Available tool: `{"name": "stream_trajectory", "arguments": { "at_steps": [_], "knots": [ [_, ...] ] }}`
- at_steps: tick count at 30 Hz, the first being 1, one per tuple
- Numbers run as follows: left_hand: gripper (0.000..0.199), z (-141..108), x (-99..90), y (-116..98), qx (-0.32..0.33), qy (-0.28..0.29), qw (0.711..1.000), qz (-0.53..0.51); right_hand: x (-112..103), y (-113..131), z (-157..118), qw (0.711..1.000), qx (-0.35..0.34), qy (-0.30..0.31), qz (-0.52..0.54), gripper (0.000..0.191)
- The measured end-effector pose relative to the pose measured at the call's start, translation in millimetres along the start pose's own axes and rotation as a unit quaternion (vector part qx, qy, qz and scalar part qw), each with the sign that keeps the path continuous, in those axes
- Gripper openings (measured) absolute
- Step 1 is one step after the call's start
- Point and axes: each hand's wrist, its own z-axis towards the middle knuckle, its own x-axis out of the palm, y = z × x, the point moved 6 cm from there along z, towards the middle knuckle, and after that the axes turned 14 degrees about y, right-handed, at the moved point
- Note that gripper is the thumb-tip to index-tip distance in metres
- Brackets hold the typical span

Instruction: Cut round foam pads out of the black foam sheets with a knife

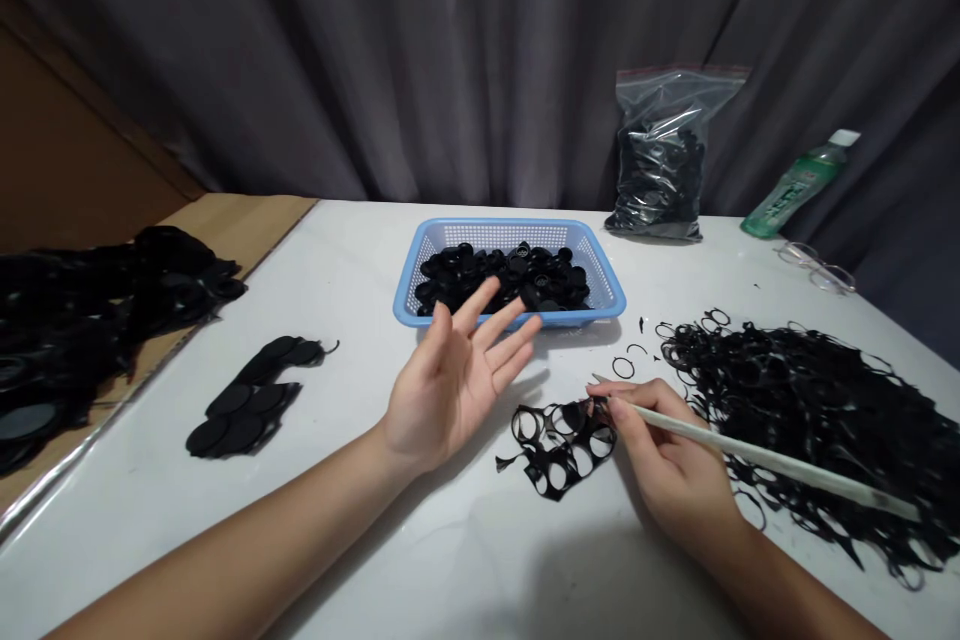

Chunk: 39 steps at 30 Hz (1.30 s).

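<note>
One ragged black sheet (570, 448) is riddled with round holes.

Bare from fingertips to forearms: as I look on, the person's left hand (450, 390) shows a lightly creased palm, slim fingers and a rounded thumb, with a slender wrist (396, 445) and a smooth left forearm (255, 540) that thickens away from it. The right hand (673, 460) is likewise bare and slim-fingered, its nails too small to make out, joining a smooth, tapering right forearm (787, 585).
</note>
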Motion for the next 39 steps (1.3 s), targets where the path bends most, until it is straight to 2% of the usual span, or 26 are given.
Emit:
{"name": "stream_trajectory", "arguments": {
  "at_steps": [3,6,8,10,11,13,16,19,21,25,28,34,39],
  "knots": [
    [0.056,3.7,-6.2,-4.5,-0.005,-0.007,0.999,0.036,1.9,-0.2,-0.5,1.000,0.004,0.005,0.013,0.012],
    [0.051,2.7,-8.4,-0.9,-0.034,0.029,0.986,0.160,4.0,-5.1,1.3,0.995,0.038,0.001,0.097,0.015],
    [0.041,-1.6,-5.5,10.0,-0.078,0.076,0.949,0.296,6.6,-11.2,3.3,0.972,0.078,-0.005,0.220,0.020],
    [0.041,-7.7,-0.2,24.8,-0.117,0.130,0.895,0.410,10.5,-14.9,5.4,0.932,0.111,-0.009,0.346,0.024],
    [0.046,-10.6,2.8,32.1,-0.130,0.154,0.874,0.441,12.3,-15.0,6.6,0.911,0.120,-0.006,0.395,0.025],
    [0.053,-14.8,6.8,43.4,-0.150,0.181,0.857,0.458,14.0,-12.4,9.1,0.881,0.125,-0.001,0.455,0.025],
    [0.050,-15.9,6.0,48.8,-0.173,0.155,0.879,0.416,12.9,-7.8,11.5,0.862,0.122,0.001,0.491,0.026],
    [0.053,-13.5,3.4,42.3,-0.161,0.103,0.912,0.363,11.2,-8.5,11.5,0.860,0.138,-0.007,0.492,0.028],
    [0.050,-11.9,1.9,37.5,-0.153,0.073,0.922,0.347,13.0,-11.0,10.3,0.860,0.162,0.002,0.485,0.029],
    [0.039,-9.6,-2.1,34.8,-0.154,0.026,0.925,0.347,21.1,-16.6,6.5,0.859,0.213,0.045,0.463,0.034],
    [0.035,-9.0,-2.5,35.0,-0.150,0.015,0.919,0.363,24.3,-19.1,5.4,0.864,0.229,0.060,0.445,0.035],
    [0.031,-11.0,0.8,37.1,-0.154,0.023,0.923,0.353,21.3,-20.5,7.4,0.884,0.208,0.045,0.417,0.035],
    [0.034,-10.7,1.7,38.3,-0.155,0.011,0.927,0.341,20.4,-21.2,6.2,0.886,0.192,0.041,0.421,0.033]
  ]
}}
